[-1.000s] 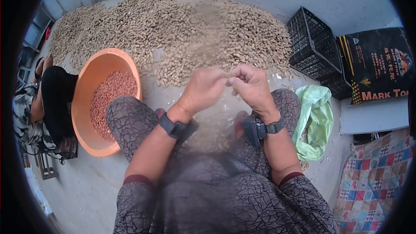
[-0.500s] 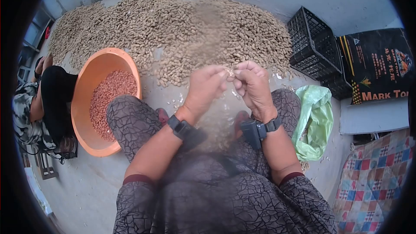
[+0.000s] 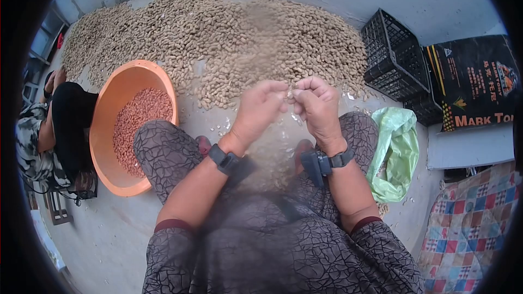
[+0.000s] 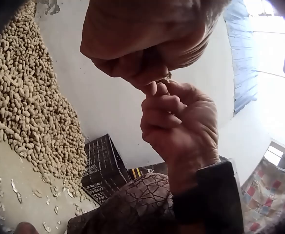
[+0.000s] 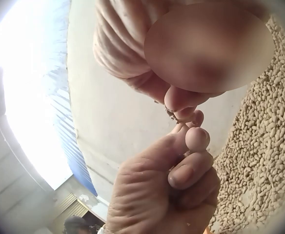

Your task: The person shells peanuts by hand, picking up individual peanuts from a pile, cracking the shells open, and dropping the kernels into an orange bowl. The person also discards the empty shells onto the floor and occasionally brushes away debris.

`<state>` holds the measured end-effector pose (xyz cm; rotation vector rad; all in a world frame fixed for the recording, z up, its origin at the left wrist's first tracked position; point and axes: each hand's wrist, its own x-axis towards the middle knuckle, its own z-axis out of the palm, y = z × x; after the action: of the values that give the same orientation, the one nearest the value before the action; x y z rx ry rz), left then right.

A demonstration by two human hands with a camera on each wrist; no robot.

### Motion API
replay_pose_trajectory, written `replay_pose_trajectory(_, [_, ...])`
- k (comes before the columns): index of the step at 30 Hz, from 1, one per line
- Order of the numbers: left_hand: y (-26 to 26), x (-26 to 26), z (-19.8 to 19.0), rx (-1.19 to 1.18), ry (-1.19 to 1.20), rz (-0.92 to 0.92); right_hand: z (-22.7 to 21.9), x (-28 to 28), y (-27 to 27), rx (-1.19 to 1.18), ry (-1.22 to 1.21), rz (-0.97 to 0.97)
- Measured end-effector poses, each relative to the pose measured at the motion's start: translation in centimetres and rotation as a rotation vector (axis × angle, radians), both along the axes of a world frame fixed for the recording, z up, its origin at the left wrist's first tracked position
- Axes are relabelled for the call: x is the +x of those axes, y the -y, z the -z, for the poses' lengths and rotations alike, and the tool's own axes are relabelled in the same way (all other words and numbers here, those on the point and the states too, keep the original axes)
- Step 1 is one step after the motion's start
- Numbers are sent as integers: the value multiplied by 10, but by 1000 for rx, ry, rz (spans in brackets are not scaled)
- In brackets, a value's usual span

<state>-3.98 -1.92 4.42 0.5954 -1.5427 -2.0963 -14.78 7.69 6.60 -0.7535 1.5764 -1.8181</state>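
Note:
Above the lap, the left hand (image 3: 257,110) and right hand (image 3: 320,110) meet at the fingertips. A small peanut piece (image 3: 290,94) is pinched between them, mostly covered by the fingers. Seen from the left wrist, the left hand (image 4: 150,36) is above and the right hand (image 4: 184,122) below, curled fingers touching at the piece. The right wrist view has the right hand (image 5: 132,44) on top, its fingertips on a brown bit of shell (image 5: 171,115), and the left hand (image 5: 157,185) beneath with thumb and finger against it.
A wide heap of unshelled peanuts (image 3: 218,43) lies along the wall. An orange basin (image 3: 103,125) of reddish kernels (image 3: 139,125) stands left, beside a seated person's dark-clad leg (image 3: 73,125). At right are a green bag (image 3: 400,152), black crates (image 3: 400,60) and a patchwork cloth (image 3: 468,223).
The hands have come up slightly and the left forearm has turned a little. The piece between the fingertips, hardly visible at first, shows more plainly in the later head views.

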Motion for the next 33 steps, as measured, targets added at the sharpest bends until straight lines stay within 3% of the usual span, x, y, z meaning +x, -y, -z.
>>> replay_pose_trajectory(5, [6, 3, 0, -240, 100, 101, 0, 0, -1, -39, -73, -18])
replay_pose_trajectory(10, [6, 7, -13, -146, 81, 217, -10, -2, -4, 7, -97, -67])
replay_pose_trajectory(14, [8, 10, -18, -58, 33, 283, -7, -6, -5, -6, 35, -112])
replay_pose_trajectory(21, [5, 7, -6, -5, 28, 232, 0, -4, -2, -49, 158, -155])
replay_pose_trajectory(23, [8, 6, -5, 260, -43, 174, -2, -3, -3, -41, 167, -162])
replay_pose_trajectory(28, [23, 11, -1, 404, -172, 73, -5, -10, -3, 73, 43, -263])
replay_pose_trajectory(30, [25, 12, -7, 444, -195, 51, -10, -9, -2, 381, -10, -263])
replay_pose_trajectory(33, [24, 14, -10, 545, -142, 37, 2, -14, 1, 419, 60, -256])
